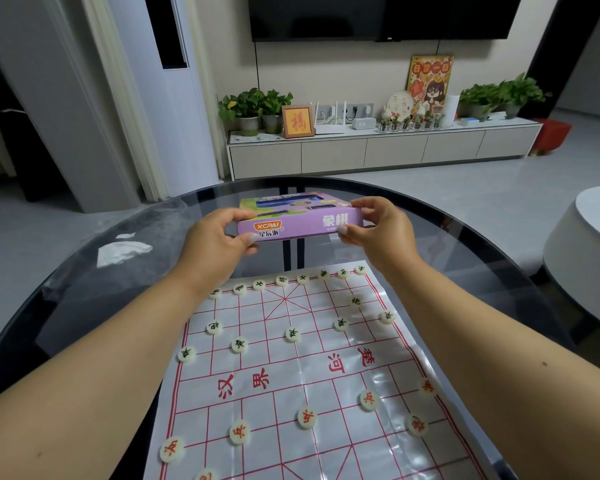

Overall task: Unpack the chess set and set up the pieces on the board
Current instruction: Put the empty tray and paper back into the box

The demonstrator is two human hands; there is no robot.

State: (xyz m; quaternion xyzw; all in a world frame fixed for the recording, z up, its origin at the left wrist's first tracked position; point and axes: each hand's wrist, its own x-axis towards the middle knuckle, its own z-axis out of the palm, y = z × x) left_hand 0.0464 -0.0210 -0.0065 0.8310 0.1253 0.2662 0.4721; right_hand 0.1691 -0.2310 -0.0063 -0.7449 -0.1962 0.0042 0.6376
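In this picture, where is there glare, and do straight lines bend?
Head view: glare on the glossy board and the glass table; the wide lens bows the wall edges at left; the box, held by left hand and right hand, stays sharp.

Table (pixel 84 271) – dark glossy glass; board sheet (pixel 291 375) – shiny creased plastic; box (pixel 298 223) – printed card.

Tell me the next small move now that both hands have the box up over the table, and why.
Probably set the box down on the bare glass table beyond the board. Both the left hand and the right hand grip its ends, and pieces already stand on both sides of the board, so the box looks finished with.
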